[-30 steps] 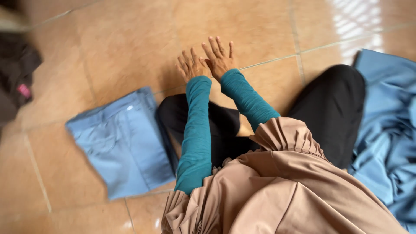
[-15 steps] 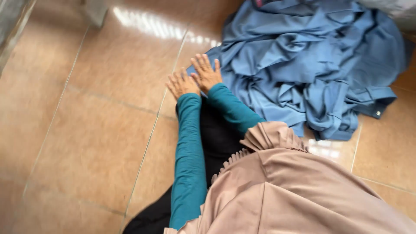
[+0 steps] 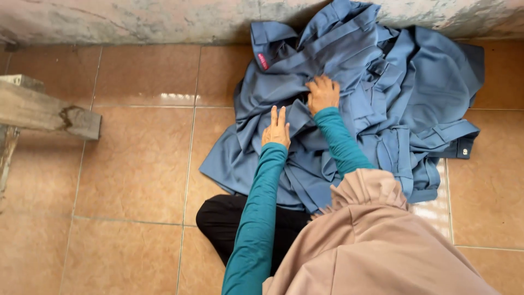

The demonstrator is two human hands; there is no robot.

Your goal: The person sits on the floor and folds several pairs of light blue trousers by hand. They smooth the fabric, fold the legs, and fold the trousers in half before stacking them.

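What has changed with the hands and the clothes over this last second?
Both hands left the bare tiles and reached onto the pile of blue garments. The right hand now digs its fingers into a fold; the left hand lies flat on the cloth. The view swung off the folded blue garment. The pile remains unfolded.

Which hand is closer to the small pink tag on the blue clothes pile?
Right. The right hand grips the cloth just right of and below the pink tag; the left hand lies flat on the blue clothes pile, farther below.
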